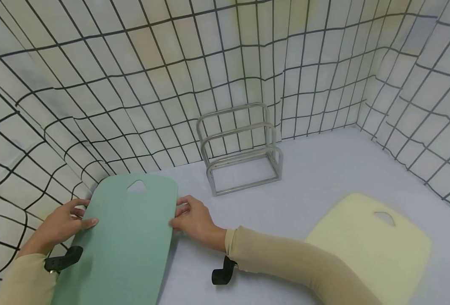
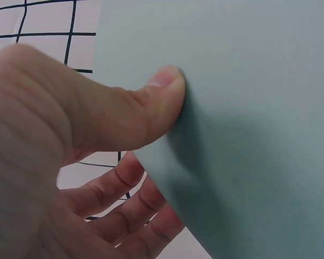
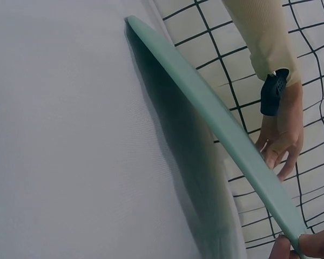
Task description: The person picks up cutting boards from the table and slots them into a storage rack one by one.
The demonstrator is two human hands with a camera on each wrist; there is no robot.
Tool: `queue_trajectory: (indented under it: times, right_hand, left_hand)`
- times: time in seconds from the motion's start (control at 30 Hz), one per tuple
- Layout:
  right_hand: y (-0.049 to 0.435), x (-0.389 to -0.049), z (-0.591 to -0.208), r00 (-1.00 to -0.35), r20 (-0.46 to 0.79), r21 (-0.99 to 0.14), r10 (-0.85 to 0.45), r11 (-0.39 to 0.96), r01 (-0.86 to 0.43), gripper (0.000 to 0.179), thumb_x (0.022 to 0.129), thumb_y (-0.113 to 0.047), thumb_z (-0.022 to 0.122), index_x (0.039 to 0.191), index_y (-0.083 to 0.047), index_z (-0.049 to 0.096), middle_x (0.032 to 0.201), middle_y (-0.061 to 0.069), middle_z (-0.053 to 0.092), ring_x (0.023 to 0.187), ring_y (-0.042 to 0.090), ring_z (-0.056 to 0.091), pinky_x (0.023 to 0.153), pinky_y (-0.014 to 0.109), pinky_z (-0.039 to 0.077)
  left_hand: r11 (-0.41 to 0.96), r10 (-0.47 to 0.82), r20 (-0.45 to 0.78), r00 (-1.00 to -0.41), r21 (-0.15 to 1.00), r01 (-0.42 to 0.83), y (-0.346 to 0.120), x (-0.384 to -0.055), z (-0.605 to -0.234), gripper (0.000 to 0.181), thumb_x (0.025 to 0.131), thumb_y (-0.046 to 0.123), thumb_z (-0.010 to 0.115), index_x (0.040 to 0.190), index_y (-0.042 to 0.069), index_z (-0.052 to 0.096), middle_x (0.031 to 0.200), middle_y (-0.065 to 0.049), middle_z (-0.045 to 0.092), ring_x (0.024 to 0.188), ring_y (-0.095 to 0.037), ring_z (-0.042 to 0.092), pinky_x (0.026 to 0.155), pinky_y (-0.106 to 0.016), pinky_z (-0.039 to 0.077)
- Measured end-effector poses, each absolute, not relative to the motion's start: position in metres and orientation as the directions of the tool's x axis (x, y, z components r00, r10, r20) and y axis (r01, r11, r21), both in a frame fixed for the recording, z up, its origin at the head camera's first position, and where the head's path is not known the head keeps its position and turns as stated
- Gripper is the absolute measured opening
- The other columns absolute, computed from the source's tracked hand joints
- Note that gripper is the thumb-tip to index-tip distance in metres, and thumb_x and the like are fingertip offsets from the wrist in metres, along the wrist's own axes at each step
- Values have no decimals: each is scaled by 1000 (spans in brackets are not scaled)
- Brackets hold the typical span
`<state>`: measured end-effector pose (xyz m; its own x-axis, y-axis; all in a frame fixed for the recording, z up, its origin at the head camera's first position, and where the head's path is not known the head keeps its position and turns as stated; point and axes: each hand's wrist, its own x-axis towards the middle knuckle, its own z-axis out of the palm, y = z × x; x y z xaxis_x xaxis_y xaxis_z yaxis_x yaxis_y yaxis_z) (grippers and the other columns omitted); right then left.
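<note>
A green cutting board (image 1: 129, 237) with a triangular handle hole is held at both long edges, tilted up off the white surface. On its left edge my left hand (image 1: 62, 222) grips it, thumb on the upper face and fingers behind, as the left wrist view shows with the thumb (image 2: 159, 102). My right hand (image 1: 196, 220) pinches the opposite edge between thumb and fingers. From the right wrist view the board (image 3: 221, 124) appears edge-on, one end resting on the surface and the other raised, with a shadow beneath.
A metal wire rack (image 1: 244, 161) with several upright loops stands near the back wall. To the right, a pale yellow cutting board (image 1: 365, 237) lies flat, partly covered by my right sleeve (image 1: 285, 258). Grid-patterned cloth (image 1: 164, 76) walls in the white surface (image 1: 305, 169).
</note>
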<state>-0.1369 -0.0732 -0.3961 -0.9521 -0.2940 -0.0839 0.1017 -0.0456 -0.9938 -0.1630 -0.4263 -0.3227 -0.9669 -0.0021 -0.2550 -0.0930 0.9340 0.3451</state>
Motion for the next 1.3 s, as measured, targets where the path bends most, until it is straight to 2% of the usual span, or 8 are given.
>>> queue_trajectory:
  times: [0.3,0.77,1.3]
  right_hand:
    - [-74,-139,-394,-957,-78,-995,-281,-30,90,46,81,3,78,123,-7,61,91,2,65,66,11,69,68,30,62]
    - [-76,-141,-391,-955,-72,-995,-288,-45,88,47,81,3,78,124,-8,62,91,1,64,69,11,68,67,27,62]
    - [-75,-143,-387,-956,-55,-997,-287,-29,66,48,83,1,78,127,-10,63,92,1,66,70,10,69,69,27,61]
  left_hand:
    - [935,2,-227,-974,347,-79,-426,-160,-321,86,97,37,70,148,-17,27,126,-45,49,105,-53,61,78,-56,56]
    - [934,-24,-244,-970,341,-109,-428,-154,-316,90,98,42,68,149,-16,23,133,-47,41,113,-60,53,83,-63,54]
    - [927,-36,-211,-977,357,-112,-428,-150,-311,85,99,37,67,148,-18,24,128,-44,43,108,-56,55,78,-56,56]
